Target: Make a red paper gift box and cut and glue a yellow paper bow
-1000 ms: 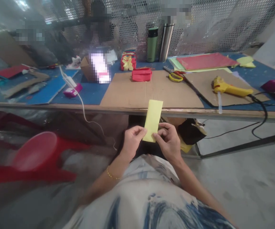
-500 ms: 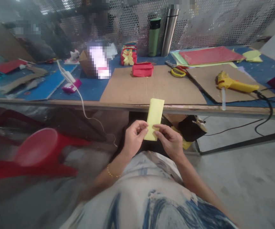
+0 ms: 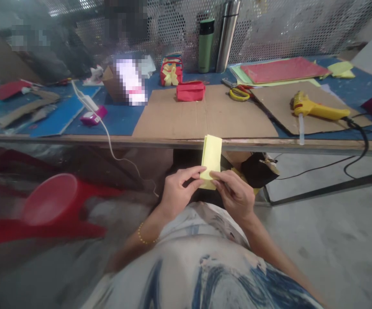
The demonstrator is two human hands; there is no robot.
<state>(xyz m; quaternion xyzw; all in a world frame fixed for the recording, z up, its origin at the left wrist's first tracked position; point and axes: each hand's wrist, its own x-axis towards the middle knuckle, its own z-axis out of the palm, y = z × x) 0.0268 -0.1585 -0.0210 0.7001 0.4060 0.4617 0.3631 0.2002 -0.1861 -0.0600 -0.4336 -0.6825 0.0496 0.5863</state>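
Observation:
A folded strip of yellow paper [image 3: 212, 154] is held over my lap, just in front of the table edge. Its layers part slightly at the upper left. My left hand [image 3: 181, 189] pinches its lower left edge between thumb and fingers. On the opposite edge, my right hand [image 3: 236, 191] grips the paper the same way, with the thumb beneath the index finger. Past the paper, a small red folded piece [image 3: 190, 91] rests on a brown cardboard sheet [image 3: 160, 116]. Behind it stands a little red box with a yellow bow [image 3: 171, 73].
A yellow glue gun [image 3: 321, 109] lies at the right with its cord hanging over the edge. Yellow-handled scissors [image 3: 239, 93], a green bottle [image 3: 206, 47] and a steel flask [image 3: 227, 38] are farther back. A red stool [image 3: 50, 199] stands at the left.
Both hands have shifted slightly apart, and their fingers now cover more of the strip's lower part. The paper's upper layers have spread a little. The view has tilted slightly.

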